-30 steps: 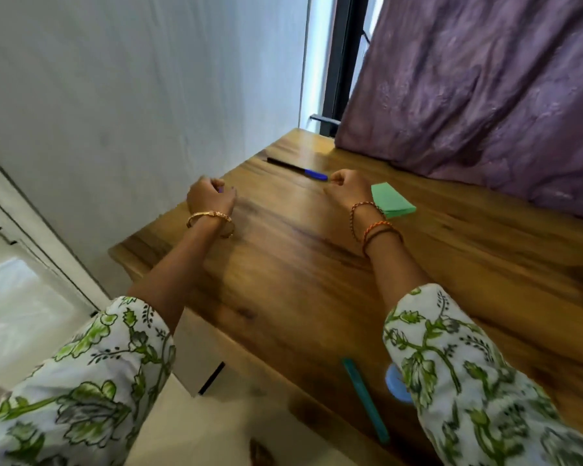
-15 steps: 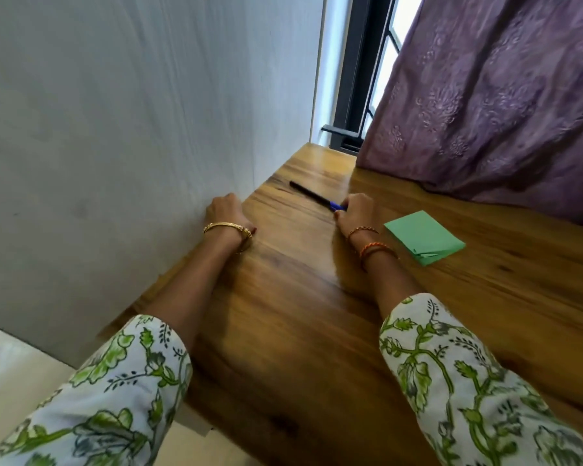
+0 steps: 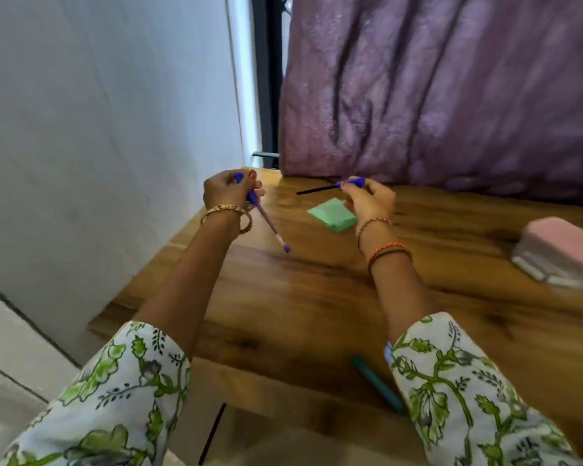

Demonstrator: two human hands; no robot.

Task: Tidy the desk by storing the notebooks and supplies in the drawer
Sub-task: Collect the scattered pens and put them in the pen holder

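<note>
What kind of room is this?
Likely a home study corner: a wooden desk pushed against a white wall, a purple curtain over a window, and stationery such as a green sticky-note pad on top.

A corner of a home study or bedroom: a wooden desk [image 3: 317, 297] sits pushed against a plain white wall [image 3: 98, 129], with a heavy purple curtain [image 3: 435, 89] drawn across a dark-framed window [image 3: 266, 79] behind it. Green sticky notes [image 3: 332, 215], pens and a pink case [image 3: 559, 252] lie on the desk, and pale floor tiles [image 3: 11, 358] show below.
</note>
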